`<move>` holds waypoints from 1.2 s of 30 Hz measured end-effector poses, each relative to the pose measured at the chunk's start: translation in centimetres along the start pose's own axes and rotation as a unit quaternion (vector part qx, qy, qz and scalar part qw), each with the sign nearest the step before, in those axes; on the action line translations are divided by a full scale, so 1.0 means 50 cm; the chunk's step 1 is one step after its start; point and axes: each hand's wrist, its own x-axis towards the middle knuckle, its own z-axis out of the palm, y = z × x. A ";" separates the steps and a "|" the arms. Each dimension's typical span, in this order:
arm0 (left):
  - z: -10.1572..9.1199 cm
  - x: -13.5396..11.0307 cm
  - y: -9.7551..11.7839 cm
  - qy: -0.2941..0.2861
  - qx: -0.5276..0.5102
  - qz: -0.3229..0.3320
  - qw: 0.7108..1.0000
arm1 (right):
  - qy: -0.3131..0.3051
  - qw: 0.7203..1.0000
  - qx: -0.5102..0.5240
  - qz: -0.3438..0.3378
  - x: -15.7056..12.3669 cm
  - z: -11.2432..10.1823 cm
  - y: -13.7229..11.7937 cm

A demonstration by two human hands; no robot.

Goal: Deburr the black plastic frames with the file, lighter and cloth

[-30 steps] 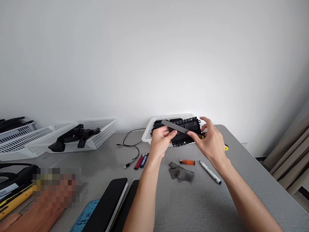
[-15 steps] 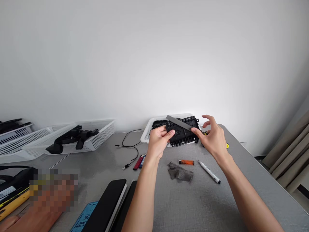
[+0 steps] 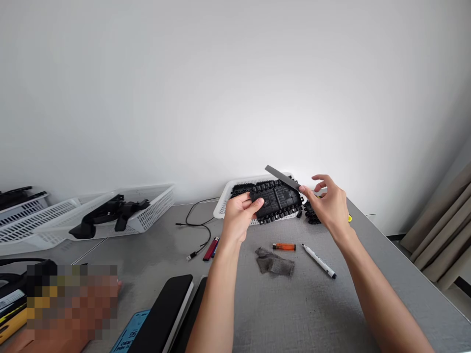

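Cloth [image 3: 275, 264]: crumpled on the gray table [image 3: 294, 314].
Left hand [image 3: 237, 215]: pinches a black plastic panel [image 3: 271, 200] raised above the table.
Right hand [image 3: 330, 206]: holds a flat gray strip [image 3: 281, 177], slanted at the panel's far edge.
Basket [image 3: 221, 206]: white, behind the panel.

Our bare left forearm [image 3: 217, 299] and right forearm [image 3: 375, 284] slant inward toward the far edge of the table [image 3: 279, 314]. Our left hand [image 3: 239, 215] grips, thumb laid over bent fingers; our right hand [image 3: 331, 206], nearer the right edge, pinches, thumb pointing left, other fingers raised and loosely curled.
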 end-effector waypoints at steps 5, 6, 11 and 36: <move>-0.001 0.009 -0.007 0.006 -0.038 -0.011 0.999 | -0.026 0.997 0.037 0.064 0.020 -0.002 0.030; 0.000 0.011 -0.009 0.011 -0.048 -0.012 0.999 | -0.060 0.993 0.068 0.074 0.022 -0.002 0.032; 0.005 0.015 -0.019 -0.001 -0.120 -0.032 0.992 | -0.232 0.931 0.252 0.129 0.006 0.015 0.009; 0.022 0.020 -0.050 -0.012 0.121 0.161 0.979 | -0.157 0.987 -0.013 -0.044 -0.057 0.012 -0.065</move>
